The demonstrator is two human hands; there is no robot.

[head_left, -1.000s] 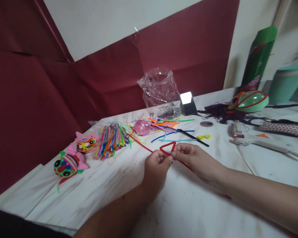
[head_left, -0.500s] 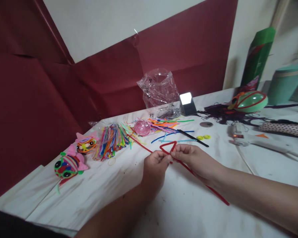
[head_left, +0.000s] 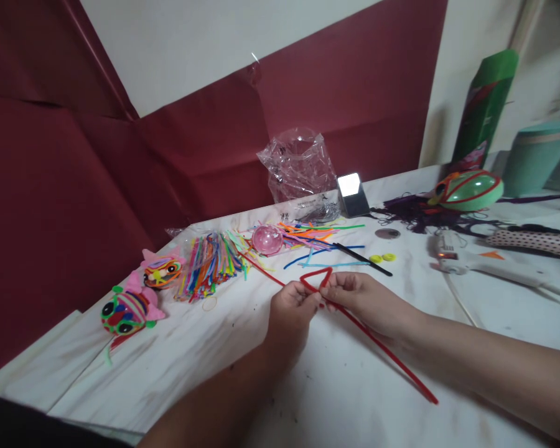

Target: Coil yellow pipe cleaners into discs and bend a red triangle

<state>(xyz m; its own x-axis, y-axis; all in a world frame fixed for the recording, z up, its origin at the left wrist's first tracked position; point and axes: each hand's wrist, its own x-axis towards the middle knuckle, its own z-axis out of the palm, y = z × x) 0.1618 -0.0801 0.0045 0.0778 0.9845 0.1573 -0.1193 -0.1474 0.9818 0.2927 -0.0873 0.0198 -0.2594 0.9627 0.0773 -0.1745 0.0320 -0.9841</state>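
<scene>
Between my hands is a red pipe cleaner [head_left: 387,348], bent at its far end into a small triangular loop. My left hand [head_left: 293,311] pinches it at the left base of the loop. With thumb and fingers closed, my right hand [head_left: 357,295] grips it just right of the crossing. Its long straight tail runs down to the right under my right wrist. Another red pipe cleaner [head_left: 264,270] lies beyond my left hand, its near end hidden behind the fingers. Two yellow discs [head_left: 382,257] and a black pipe cleaner [head_left: 364,260] lie past my right hand.
Bundled coloured pipe cleaners [head_left: 214,264], a pink transparent half-ball [head_left: 267,239] and two decorated fish figures [head_left: 128,311] lie to the left. A hot glue gun [head_left: 490,266] with its cord, a brush [head_left: 534,241] and a green balloon-like ball [head_left: 473,190] are at right.
The red pipe cleaner's tail has shifted slightly, its tip now lower and further right. Both hands keep nearly the same place and grip.
</scene>
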